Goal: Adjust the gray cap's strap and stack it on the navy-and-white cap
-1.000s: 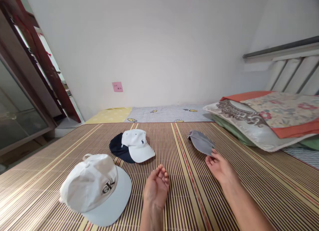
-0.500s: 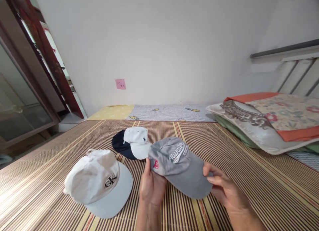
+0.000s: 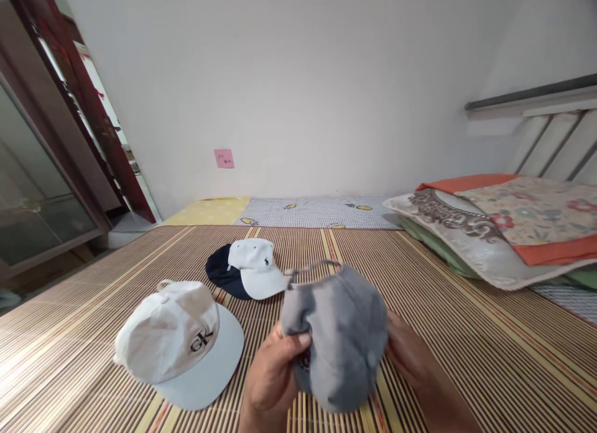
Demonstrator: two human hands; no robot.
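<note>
The gray cap point(image 3: 342, 339), flat on the mat point(image 3: 448, 321) a second ago, is now up in front of the person, turned since the last half second: its white lettering has gone from sight, and the back strap point(image 3: 321, 265) has come to the top. The left hand point(image 3: 270, 377), empty at first, now has its thumb pressed over the cap's side. The right hand point(image 3: 413, 352) has left the brim's visible edge, its fingers now hidden behind the cap.

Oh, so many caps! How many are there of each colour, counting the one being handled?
White: 2 (the CK cap and the cap with a small dark emblem)
Dark: 1 (the dark cap, partly hidden by a white one)
Grey: 1 (the grey cap, between the left hand and right hand)
Total: 4 caps
</note>
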